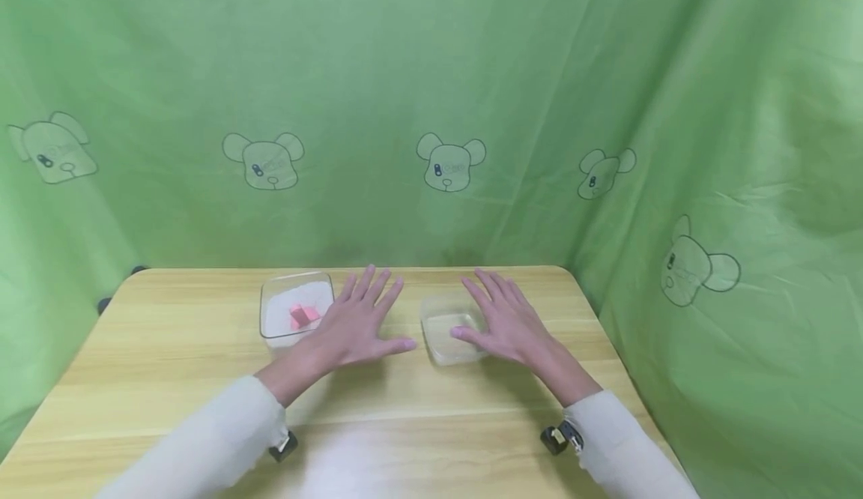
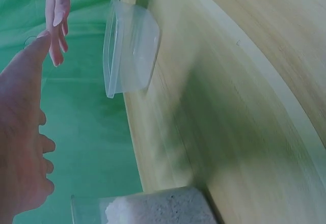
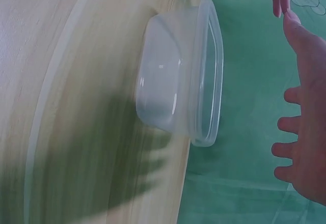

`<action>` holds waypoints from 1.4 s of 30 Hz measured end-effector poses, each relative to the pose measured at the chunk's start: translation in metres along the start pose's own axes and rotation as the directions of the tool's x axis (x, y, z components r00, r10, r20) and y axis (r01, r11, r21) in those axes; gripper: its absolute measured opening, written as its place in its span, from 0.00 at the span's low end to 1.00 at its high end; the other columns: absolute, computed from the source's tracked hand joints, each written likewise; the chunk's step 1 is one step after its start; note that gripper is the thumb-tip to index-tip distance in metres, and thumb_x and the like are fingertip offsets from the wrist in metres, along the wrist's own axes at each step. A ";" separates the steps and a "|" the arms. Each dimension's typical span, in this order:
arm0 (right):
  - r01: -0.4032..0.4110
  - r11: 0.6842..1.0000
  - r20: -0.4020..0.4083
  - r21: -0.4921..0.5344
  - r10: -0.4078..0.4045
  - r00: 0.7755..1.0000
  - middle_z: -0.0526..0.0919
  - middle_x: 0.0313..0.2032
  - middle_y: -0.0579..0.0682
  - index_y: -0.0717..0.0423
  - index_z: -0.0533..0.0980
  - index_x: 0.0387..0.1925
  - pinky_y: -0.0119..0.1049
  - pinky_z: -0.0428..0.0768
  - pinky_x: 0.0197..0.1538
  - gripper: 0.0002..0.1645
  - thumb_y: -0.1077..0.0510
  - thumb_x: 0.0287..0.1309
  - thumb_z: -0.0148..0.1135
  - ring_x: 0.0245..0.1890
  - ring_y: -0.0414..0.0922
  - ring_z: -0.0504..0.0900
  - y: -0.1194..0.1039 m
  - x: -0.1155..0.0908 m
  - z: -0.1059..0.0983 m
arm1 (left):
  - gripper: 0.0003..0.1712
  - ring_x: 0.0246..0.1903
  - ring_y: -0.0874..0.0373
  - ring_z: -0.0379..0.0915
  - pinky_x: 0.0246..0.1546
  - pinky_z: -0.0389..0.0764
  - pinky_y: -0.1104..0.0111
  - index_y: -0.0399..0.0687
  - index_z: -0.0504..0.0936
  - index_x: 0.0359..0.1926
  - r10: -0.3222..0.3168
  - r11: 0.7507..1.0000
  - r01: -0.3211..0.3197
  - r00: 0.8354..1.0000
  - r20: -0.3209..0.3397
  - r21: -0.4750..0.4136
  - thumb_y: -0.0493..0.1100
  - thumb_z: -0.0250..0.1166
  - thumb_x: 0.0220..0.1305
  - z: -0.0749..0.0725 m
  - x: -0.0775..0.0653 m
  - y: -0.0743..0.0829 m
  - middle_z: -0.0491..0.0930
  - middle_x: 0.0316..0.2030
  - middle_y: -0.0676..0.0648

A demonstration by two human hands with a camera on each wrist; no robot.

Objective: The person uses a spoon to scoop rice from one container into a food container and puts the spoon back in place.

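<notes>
Both hands hover palm down above a wooden table, fingers spread and holding nothing. My left hand is between two containers, its edge overlapping the right side of a clear square container in the head view. White grainy material fills much of that container, and pink block-like pieces lie on top. The right hand hangs over the right part of a translucent plastic box, which has no lid and nothing visible inside. In the right wrist view, the plastic box stands upright below the palm, apart from the fingers.
The wooden table has rounded far corners. A green curtain with bear-head drawings hangs behind it, and more of the curtain runs along the right side. Dark devices sit at the left wrist and right wrist.
</notes>
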State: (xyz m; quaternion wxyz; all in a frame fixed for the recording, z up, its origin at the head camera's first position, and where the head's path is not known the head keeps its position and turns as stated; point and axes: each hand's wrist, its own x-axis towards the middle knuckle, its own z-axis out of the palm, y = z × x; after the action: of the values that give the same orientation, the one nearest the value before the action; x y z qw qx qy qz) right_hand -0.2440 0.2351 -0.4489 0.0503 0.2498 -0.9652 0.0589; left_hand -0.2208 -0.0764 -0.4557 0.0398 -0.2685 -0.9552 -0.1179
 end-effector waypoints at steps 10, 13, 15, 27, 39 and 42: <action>-0.025 1.000 0.006 -0.006 0.025 1.000 0.50 0.83 0.59 0.47 0.49 0.83 0.66 0.52 0.81 0.62 0.17 0.61 0.50 0.81 0.64 0.53 0.010 -0.003 0.009 | 0.63 0.83 0.40 0.31 0.83 0.40 0.43 0.53 0.44 0.84 -0.013 1.000 0.013 1.000 0.015 0.019 0.88 0.41 0.62 0.015 0.013 0.008 0.38 0.84 0.42; -0.029 1.000 0.005 -0.007 0.029 1.000 0.51 0.83 0.59 0.47 0.50 0.83 0.65 0.52 0.81 0.62 0.17 0.61 0.50 0.81 0.64 0.54 0.012 -0.004 0.011 | 0.63 0.84 0.40 0.30 0.83 0.39 0.44 0.54 0.43 0.84 -0.026 1.000 0.025 0.999 0.025 0.016 0.88 0.41 0.61 0.019 0.015 0.009 0.38 0.84 0.43; -0.027 1.000 0.000 -0.005 0.027 1.000 0.51 0.82 0.60 0.49 0.51 0.82 0.65 0.53 0.81 0.62 0.17 0.61 0.51 0.80 0.65 0.54 0.013 -0.004 0.012 | 0.63 0.84 0.40 0.30 0.83 0.39 0.44 0.54 0.42 0.84 -0.031 0.999 0.031 0.999 0.031 0.012 0.88 0.41 0.61 0.020 0.015 0.009 0.38 0.84 0.43; -0.032 0.999 -0.014 -0.005 0.032 0.999 0.54 0.81 0.61 0.52 0.53 0.81 0.66 0.54 0.80 0.62 0.18 0.61 0.53 0.79 0.66 0.57 0.021 -0.004 0.023 | 0.62 0.83 0.39 0.33 0.83 0.41 0.44 0.52 0.45 0.83 -0.030 1.000 0.030 0.999 0.029 0.004 0.85 0.46 0.63 0.032 0.020 0.013 0.43 0.83 0.42; -0.046 0.999 -0.015 0.004 0.046 0.999 0.56 0.80 0.63 0.54 0.55 0.81 0.65 0.55 0.81 0.62 0.18 0.61 0.53 0.78 0.66 0.59 0.028 -0.002 0.029 | 0.63 0.83 0.39 0.41 0.83 0.43 0.45 0.48 0.48 0.83 -0.034 0.999 0.035 0.999 0.030 -0.020 0.86 0.42 0.63 0.045 0.025 0.015 0.45 0.83 0.40; -0.046 0.999 -0.026 0.012 0.047 0.999 0.57 0.80 0.64 0.56 0.57 0.79 0.65 0.56 0.80 0.60 0.20 0.62 0.53 0.77 0.67 0.60 0.029 -0.002 0.031 | 0.62 0.82 0.39 0.43 0.83 0.46 0.44 0.47 0.50 0.83 -0.036 0.999 0.036 0.999 0.028 -0.021 0.85 0.43 0.64 0.047 0.026 0.016 0.47 0.82 0.39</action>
State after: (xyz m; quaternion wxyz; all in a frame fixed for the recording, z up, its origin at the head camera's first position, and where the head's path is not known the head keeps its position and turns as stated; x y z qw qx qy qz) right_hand -0.2586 0.2572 -0.4824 0.0599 0.2268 -0.9697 0.0688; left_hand -0.2354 -0.0379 -0.4946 0.0218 -0.2532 -0.9591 -0.1249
